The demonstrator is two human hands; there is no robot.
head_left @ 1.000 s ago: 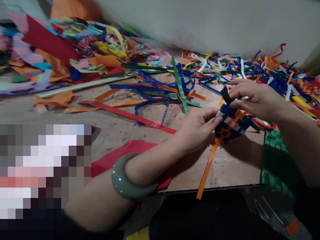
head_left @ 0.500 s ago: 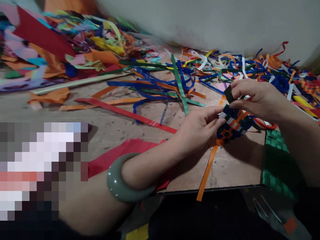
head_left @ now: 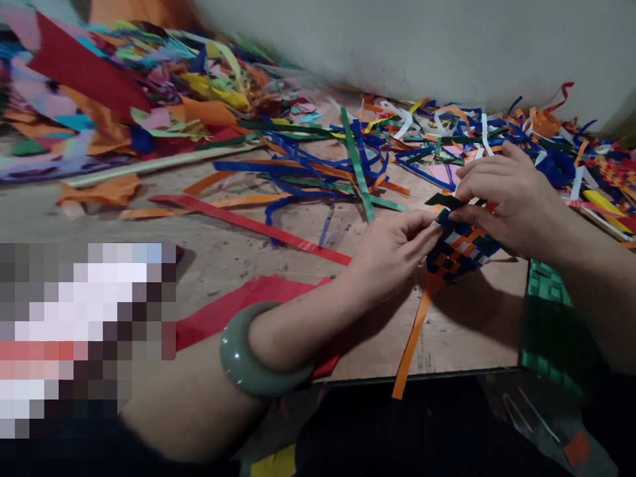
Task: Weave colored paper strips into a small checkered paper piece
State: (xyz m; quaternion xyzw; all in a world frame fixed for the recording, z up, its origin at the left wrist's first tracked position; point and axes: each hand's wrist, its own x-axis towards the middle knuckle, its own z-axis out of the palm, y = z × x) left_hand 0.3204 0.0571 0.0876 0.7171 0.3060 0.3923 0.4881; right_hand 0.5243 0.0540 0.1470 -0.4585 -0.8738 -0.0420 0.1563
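Note:
Between my two hands is a small woven piece (head_left: 462,250) made of blue, orange, green and white strips. My left hand (head_left: 400,255) pinches its upper left edge between thumb and fingers. At its top, my right hand (head_left: 497,199) pinches a dark green strip (head_left: 440,200), whose end points left over the weave. The right fingers hide part of the upper right side. An orange strip (head_left: 411,344) hangs from the bottom of the piece down past the table edge. A grey-green bangle (head_left: 238,354) circles my left forearm.
Loose blue, green and orange strips (head_left: 308,165) lie tangled across the table (head_left: 472,331). Coloured scraps (head_left: 124,86) heap up at the back left. Red sheets (head_left: 223,305) lie under my left arm. A green woven piece (head_left: 549,331) sits at the right corner. A wall (head_left: 422,53) stands behind.
My right hand has shifted slightly and turned. The dark green strip's end, upright and folded before, now lies lower and points left. My left hand has barely moved.

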